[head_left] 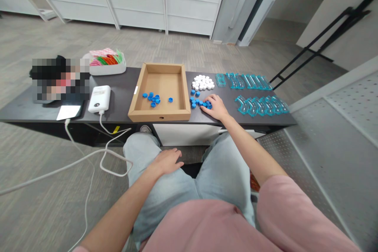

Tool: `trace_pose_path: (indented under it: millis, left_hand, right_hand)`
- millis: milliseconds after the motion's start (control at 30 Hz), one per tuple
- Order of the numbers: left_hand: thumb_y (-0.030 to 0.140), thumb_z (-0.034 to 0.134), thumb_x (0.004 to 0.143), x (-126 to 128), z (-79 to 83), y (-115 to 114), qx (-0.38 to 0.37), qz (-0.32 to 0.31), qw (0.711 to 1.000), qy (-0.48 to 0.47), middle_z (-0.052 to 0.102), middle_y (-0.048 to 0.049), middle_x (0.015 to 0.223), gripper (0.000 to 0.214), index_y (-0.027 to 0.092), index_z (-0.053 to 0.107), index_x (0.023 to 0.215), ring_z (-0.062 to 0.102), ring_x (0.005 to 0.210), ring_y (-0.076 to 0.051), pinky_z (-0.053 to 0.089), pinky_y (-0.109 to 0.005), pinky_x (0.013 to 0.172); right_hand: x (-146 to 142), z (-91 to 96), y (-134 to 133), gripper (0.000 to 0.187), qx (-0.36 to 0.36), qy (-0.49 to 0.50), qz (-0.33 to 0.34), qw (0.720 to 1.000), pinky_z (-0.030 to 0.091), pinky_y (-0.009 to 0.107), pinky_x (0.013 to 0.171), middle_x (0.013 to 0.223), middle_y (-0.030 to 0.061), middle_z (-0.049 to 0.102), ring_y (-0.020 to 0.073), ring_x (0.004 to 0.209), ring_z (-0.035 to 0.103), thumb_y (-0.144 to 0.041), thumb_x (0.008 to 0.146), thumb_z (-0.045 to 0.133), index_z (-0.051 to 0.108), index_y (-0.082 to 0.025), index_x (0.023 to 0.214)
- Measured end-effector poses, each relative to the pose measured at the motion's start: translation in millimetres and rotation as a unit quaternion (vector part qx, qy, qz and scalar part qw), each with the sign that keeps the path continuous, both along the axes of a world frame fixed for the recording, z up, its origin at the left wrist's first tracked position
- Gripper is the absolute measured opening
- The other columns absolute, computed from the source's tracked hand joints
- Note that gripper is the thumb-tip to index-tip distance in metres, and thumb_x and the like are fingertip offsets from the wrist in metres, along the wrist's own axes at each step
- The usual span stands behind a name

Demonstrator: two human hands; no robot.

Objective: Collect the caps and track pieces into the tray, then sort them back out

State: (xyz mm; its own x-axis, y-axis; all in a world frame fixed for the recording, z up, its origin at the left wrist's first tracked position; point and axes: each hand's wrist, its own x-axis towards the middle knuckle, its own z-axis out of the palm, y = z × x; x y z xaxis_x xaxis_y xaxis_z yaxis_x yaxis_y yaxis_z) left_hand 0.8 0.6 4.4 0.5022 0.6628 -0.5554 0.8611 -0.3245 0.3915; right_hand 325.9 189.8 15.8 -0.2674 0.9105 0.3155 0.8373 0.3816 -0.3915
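My right hand is at the blue pile right of the cardboard box, thumb and fingers curled around several small blue hexagonal pieces. More blue pieces lie on the table just left of the fingers. My left hand lies on my left thigh, fingers extended, holding nothing. Inside the open cardboard box are several blue pieces, mostly grouped at the near left, with one apart. Behind my right hand sits a heap of white pieces.
Clear teal plastic parts, straight and curved, stand in rows at the right of the dark table. At left are a white power bank with a cable, a phone, and a white tray of colourful strips.
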Motion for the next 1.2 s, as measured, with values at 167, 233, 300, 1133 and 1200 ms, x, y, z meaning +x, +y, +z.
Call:
trace_pose_path:
  millis: [167,233,300,1133,1200]
  left_hand:
    - [0.042,0.061,0.108,0.7,0.6,-0.9,0.005,-0.006,1.0,-0.001,0.081,-0.0142,0.14,0.032,0.029,0.074,0.134,0.078,0.13,-0.036,0.057,-0.044,0.111]
    - [0.042,0.062,0.108,0.7,0.9,-1.0,0.005,-0.004,1.0,-0.003,0.081,-0.0139,0.14,0.03,0.029,0.074,0.133,0.078,0.13,-0.036,0.057,-0.044,0.11]
    - [0.043,0.062,0.108,0.8,1.1,-1.1,0.006,-0.005,1.0,-0.002,0.081,-0.0147,0.14,0.031,0.029,0.074,0.133,0.078,0.13,-0.036,0.057,-0.044,0.11]
    - [0.044,0.065,0.111,4.9,7.6,-1.8,0.01,-0.011,1.0,0.019,0.079,-0.0137,0.148,0.027,0.031,0.077,0.132,0.076,0.136,-0.036,0.058,-0.042,0.114]
    - [0.043,0.065,0.112,5.0,8.9,-1.8,0.013,-0.012,1.0,0.016,0.079,-0.0134,0.148,0.025,0.031,0.077,0.131,0.077,0.135,-0.036,0.058,-0.043,0.114]
  right_hand:
    - [-7.1,2.5,-5.5,0.021,0.022,-0.019,-0.023,0.999,0.061,0.055,0.108,0.13,0.0148,0.076,0.0385,0.119,0.069,-0.043,0.099,0.077,0.083,-0.028,0.113]
    - [-8.6,2.8,-7.3,0.019,0.027,-0.018,-0.034,0.999,0.062,0.053,0.106,0.13,0.0146,0.076,0.038,0.119,0.07,-0.041,0.099,0.077,0.084,-0.028,0.112]
    - [-9.0,2.5,-7.5,0.018,0.03,-0.015,-0.04,0.999,0.063,0.053,0.105,0.132,0.0141,0.076,0.0376,0.119,0.071,-0.042,0.099,0.077,0.084,-0.029,0.11]
    - [-150.1,70.2,64.8,0.02,0.048,0.218,0.101,0.97,0.057,0.047,0.109,0.116,0.0076,0.071,0.0267,0.107,0.068,-0.044,0.1,0.077,0.077,-0.024,0.101]
    - [-186.4,68.7,65.6,0.02,0.008,0.192,0.153,0.969,0.057,0.047,0.111,0.116,0.0077,0.069,0.0268,0.107,0.067,-0.043,0.099,0.08,0.079,-0.023,0.105]
